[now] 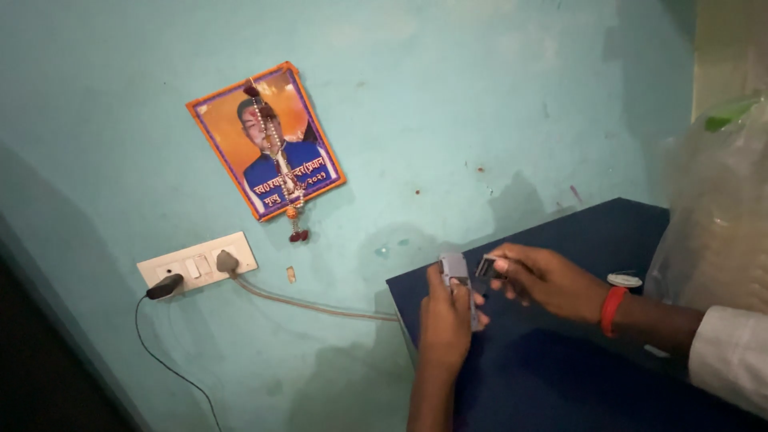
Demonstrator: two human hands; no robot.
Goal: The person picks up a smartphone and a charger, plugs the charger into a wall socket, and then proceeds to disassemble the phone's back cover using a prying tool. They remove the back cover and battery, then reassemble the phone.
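The small grey device (456, 276) sits in the left hand (445, 320), which is closed around its lower part, so only the upper end shows above the fingers. The right hand (544, 280) comes from the right side and its fingertips pinch a small dark piece (486, 266) that is just beside the top of the grey device, almost touching it. Both hands are above the near left corner of a dark blue surface (576, 376), close to the wall. The grey device looks like a narrow box with a lighter top, and it stands nearly upright in the grip. The dark piece is flat and small, with a pale edge. The light is dim, so it is not possible to tell what kind of device it is, or if the two parts are joined. The right wrist wears a red band (612, 310), and a white sleeve (732, 360) is cut off at the right edge. On the turquoise wall (448, 104) to the left there is a white socket board (196, 262) with two plugs and cables, and above it a framed picture (266, 140) hung with a bead garland. At far right a clear plastic bag (716, 216) is blurred, and a small white round object (624, 280) lies near it.
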